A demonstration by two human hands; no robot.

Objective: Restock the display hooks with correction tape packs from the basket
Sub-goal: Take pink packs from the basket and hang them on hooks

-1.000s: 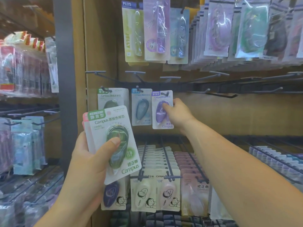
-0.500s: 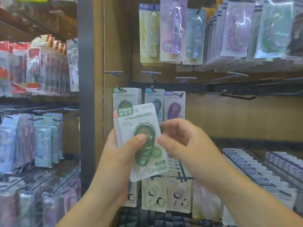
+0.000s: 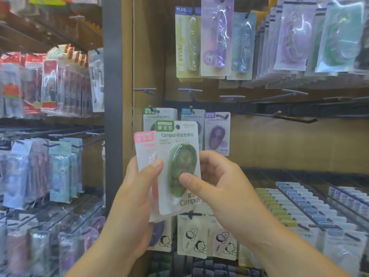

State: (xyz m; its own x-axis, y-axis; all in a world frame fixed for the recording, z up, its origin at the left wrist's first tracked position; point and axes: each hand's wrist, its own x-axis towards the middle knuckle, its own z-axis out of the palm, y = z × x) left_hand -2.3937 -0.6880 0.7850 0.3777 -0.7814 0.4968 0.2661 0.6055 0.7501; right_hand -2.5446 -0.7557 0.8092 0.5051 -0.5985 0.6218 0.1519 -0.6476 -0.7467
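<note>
Green pack (image 3: 177, 166): white card with a green blister, upright, at the front of a two-card fan held before the display. Its left edge overlaps the pink pack (image 3: 144, 150), of which only the top-left corner and left strip show. Left hand (image 3: 135, 196) grips both cards from below and left, with the thumb pressed flat on the pink pack's face and the fingers hidden behind the cards. Right hand (image 3: 219, 188) pinches the green pack at its right edge, thumb on the lower blister and fingers curled behind the card. Three packs hang on one row behind: hung green (image 3: 159, 114), mostly covered by the held cards; blue (image 3: 192, 116), partly covered; purple (image 3: 217, 132), in plain view with its bottom edge just above the right hand's knuckles. A bare hook (image 3: 289, 118) juts from the black rail (image 3: 299, 108) to the right of purple, with open wooden backboard (image 3: 299, 144) beneath it. Grey post (image 3: 111, 96) stands near the pink pack's left edge. Cartoon-print packs (image 3: 191, 236) hang below the hands, and long rows of packs (image 3: 299, 206) sit at lower right.
</note>
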